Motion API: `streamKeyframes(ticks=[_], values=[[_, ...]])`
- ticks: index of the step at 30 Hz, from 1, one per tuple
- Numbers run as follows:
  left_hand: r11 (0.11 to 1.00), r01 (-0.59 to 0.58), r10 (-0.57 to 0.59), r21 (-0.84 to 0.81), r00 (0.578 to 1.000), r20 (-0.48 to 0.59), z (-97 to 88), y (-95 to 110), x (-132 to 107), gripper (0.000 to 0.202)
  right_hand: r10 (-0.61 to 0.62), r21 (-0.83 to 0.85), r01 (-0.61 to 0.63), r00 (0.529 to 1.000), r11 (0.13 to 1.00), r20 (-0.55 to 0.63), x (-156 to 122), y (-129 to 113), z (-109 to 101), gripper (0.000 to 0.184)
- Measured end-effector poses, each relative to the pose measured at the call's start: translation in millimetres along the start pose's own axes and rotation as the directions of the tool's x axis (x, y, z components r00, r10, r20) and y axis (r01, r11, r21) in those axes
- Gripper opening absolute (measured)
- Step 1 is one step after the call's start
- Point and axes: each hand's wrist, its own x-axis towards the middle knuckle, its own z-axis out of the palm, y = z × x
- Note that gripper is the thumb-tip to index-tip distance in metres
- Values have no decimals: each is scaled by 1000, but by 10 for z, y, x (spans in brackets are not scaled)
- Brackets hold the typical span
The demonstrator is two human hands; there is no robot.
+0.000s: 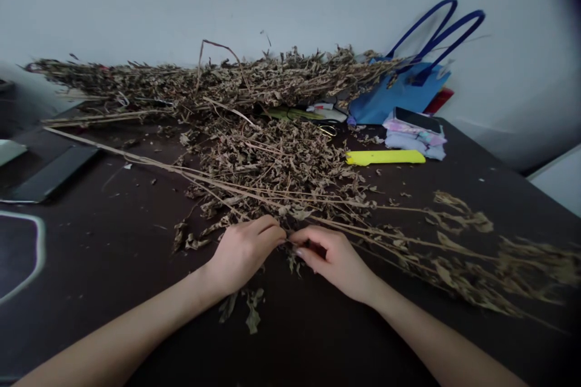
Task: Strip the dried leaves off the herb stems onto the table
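My left hand (247,251) is closed at the near edge of a pile of dried leaves (281,163), its fingers curled round a dried plant sprig. Fingertip to fingertip with it, my right hand (338,257) pinches dry leaves (294,260) of the same sprig. How the sprig runs inside the left fingers is hidden. Just beyond both hands, long dried stalks (213,180) cross the pile from the left, with leafy ends (472,281) spreading to the right. A few loose dried leaves (253,311) show below my left hand.
A long heap of dried plants (181,81) lies along the wall. On the dark table (113,266) are a yellow-handled tool (385,157), scissors (327,130), a phone (416,121) on a tissue pack (415,140), and a dark flat object (54,174). A blue bag (385,97) stands behind.
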Motion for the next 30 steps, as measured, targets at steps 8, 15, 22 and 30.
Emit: streamKeyframes(ticks=[8,15,22,30], values=[[1000,9,-9,-8,1000,10,7,-13,-8,15,-112,-153,110,994,982,-3,-11,69,41,25],[1000,8,-8,4,1000,-4,13,-14,-11,15,-106,-292,114,993,950,44,-44,67,67,33],[1000,4,-4,16,1000,-10,13,-16,-7,15,-100,-339,121,992,933,79,-54,50,36,36],[1000,-16,16,24,1000,16,18,40,-11,18,-108,-287,125,991,950,74,-49,27,9,31]])
